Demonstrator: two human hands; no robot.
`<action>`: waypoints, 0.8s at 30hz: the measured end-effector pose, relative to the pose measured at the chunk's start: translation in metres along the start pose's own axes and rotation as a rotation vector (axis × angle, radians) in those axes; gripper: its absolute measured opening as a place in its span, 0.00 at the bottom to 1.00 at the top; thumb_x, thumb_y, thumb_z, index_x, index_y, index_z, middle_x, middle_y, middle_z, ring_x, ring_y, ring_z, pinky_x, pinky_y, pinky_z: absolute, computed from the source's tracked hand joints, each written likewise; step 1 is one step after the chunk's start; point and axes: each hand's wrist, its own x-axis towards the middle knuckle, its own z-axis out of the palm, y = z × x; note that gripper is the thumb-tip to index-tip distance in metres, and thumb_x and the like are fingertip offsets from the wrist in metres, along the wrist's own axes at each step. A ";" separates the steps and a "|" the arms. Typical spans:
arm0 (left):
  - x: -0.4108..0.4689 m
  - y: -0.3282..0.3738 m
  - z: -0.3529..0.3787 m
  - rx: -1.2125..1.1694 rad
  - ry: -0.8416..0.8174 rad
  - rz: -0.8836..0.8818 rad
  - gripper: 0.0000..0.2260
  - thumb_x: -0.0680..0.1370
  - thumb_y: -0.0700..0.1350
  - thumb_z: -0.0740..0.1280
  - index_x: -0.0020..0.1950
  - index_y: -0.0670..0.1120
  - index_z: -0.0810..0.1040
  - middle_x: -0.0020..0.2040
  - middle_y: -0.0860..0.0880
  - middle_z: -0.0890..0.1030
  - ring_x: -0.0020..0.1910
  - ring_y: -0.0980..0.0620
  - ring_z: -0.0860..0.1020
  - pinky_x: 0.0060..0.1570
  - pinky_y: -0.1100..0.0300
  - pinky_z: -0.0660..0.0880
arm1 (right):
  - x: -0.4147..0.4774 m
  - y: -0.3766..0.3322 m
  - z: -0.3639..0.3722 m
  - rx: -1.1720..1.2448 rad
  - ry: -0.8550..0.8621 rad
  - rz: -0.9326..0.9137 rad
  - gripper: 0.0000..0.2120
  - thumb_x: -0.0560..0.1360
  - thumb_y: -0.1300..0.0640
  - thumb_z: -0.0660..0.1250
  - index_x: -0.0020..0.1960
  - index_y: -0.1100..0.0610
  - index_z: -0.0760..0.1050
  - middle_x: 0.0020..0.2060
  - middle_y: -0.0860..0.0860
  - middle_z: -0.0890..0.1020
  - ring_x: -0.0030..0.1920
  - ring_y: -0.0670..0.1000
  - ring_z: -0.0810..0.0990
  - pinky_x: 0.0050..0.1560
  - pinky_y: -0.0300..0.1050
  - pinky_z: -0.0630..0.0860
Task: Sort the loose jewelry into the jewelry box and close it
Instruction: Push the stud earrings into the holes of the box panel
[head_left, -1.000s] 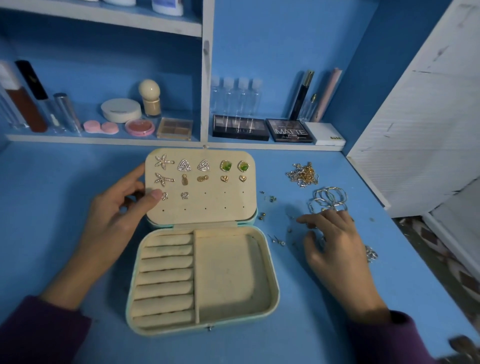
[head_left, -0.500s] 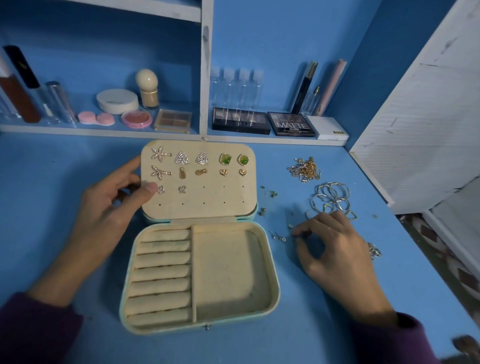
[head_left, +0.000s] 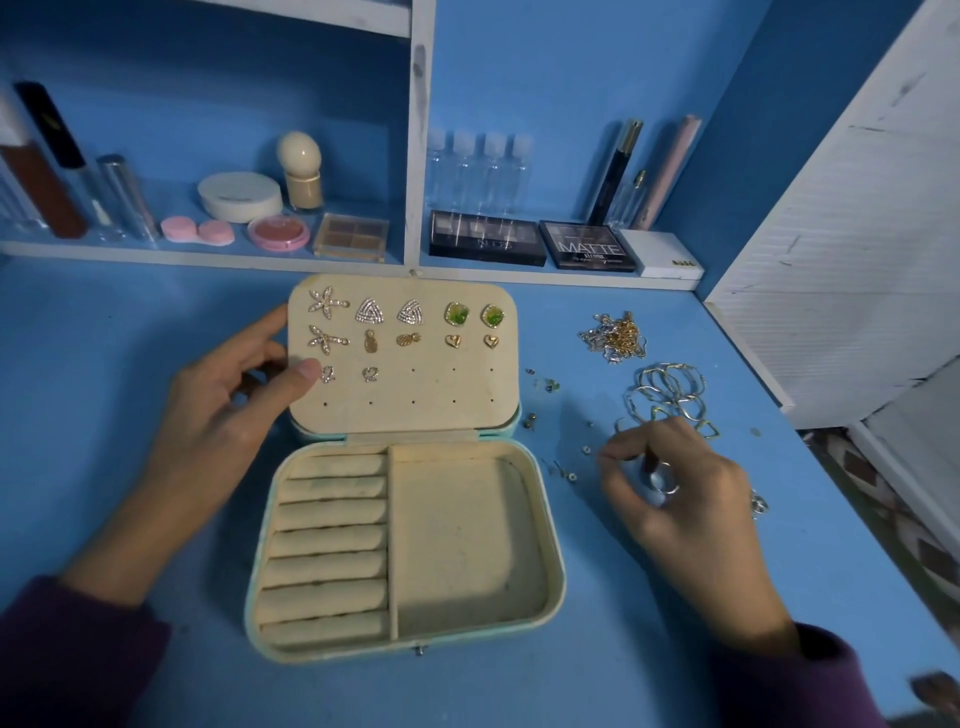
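Observation:
The mint jewelry box (head_left: 557, 566) lies open in the middle of the blue desk, its ring rolls (head_left: 327, 540) and square compartment bare. Its raised lid panel (head_left: 441, 410) carries several stud earrings (head_left: 415, 327). My left hand (head_left: 223, 415) grips the lid's left edge, thumb on the front of the panel. To the right of the box my right hand (head_left: 680, 509) has its fingers curled around a silver ring (head_left: 662, 483), just above the desk. Loose pieces lie around that hand: a gold and silver chain tangle (head_left: 615, 338), silver hoops (head_left: 670, 392) and small studs (head_left: 543, 384).
A shelf at the back holds eyeshadow palettes (head_left: 488, 239), a blush compact (head_left: 278, 232), a white jar (head_left: 240, 196), clear bottles (head_left: 478, 171) and tubes. A white slatted panel (head_left: 852, 249) bounds the desk on the right.
My right hand has slid left and toward me from the hoops, curled its fingers and now holds a silver ring. My left hand stays on the lid.

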 end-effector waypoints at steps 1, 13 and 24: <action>0.000 0.000 0.000 -0.003 -0.002 0.000 0.19 0.67 0.59 0.66 0.57 0.73 0.74 0.42 0.58 0.83 0.42 0.59 0.77 0.52 0.55 0.71 | 0.000 -0.003 0.000 0.133 0.001 0.054 0.06 0.68 0.53 0.64 0.37 0.55 0.77 0.35 0.45 0.79 0.38 0.46 0.75 0.41 0.34 0.70; 0.000 0.003 0.001 -0.002 -0.011 -0.003 0.20 0.67 0.59 0.65 0.57 0.74 0.73 0.42 0.60 0.83 0.44 0.59 0.78 0.52 0.52 0.72 | 0.010 -0.038 0.002 0.832 -0.065 0.239 0.20 0.63 0.67 0.75 0.51 0.54 0.74 0.36 0.53 0.84 0.36 0.48 0.78 0.44 0.35 0.74; 0.000 0.003 0.002 -0.017 -0.012 -0.027 0.19 0.68 0.57 0.67 0.58 0.70 0.74 0.40 0.59 0.82 0.39 0.57 0.75 0.40 0.67 0.70 | 0.022 -0.066 0.023 1.020 -0.142 0.233 0.20 0.61 0.65 0.72 0.50 0.50 0.78 0.35 0.56 0.83 0.38 0.53 0.82 0.47 0.45 0.80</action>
